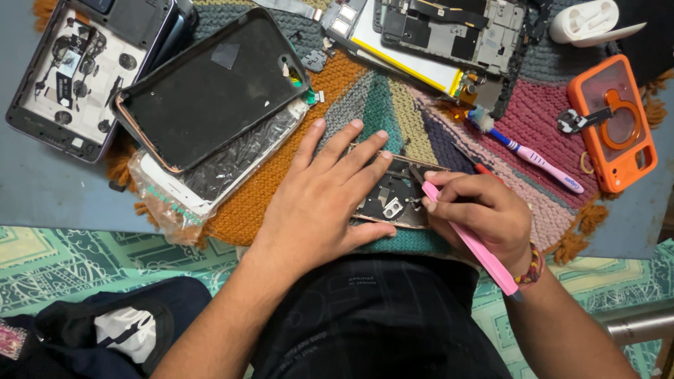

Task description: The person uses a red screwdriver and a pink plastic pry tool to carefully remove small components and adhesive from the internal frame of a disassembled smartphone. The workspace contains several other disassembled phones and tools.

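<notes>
Left hand (319, 200) lies flat, fingers spread, pinning the opened phone body (393, 196) on the knitted mat (365, 98), just in front of the person. Right hand (484, 210) is closed round a pink pry tool (467, 238), tip at the exposed board. Risk: the thin plastic tip could slip and gouge small parts (mat is soft, yielding). Metal frame, rigid, flat.

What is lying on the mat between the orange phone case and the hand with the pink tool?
In the head view, a toothbrush lies on the knitted mat between the orange phone case and the right hand.
</notes>
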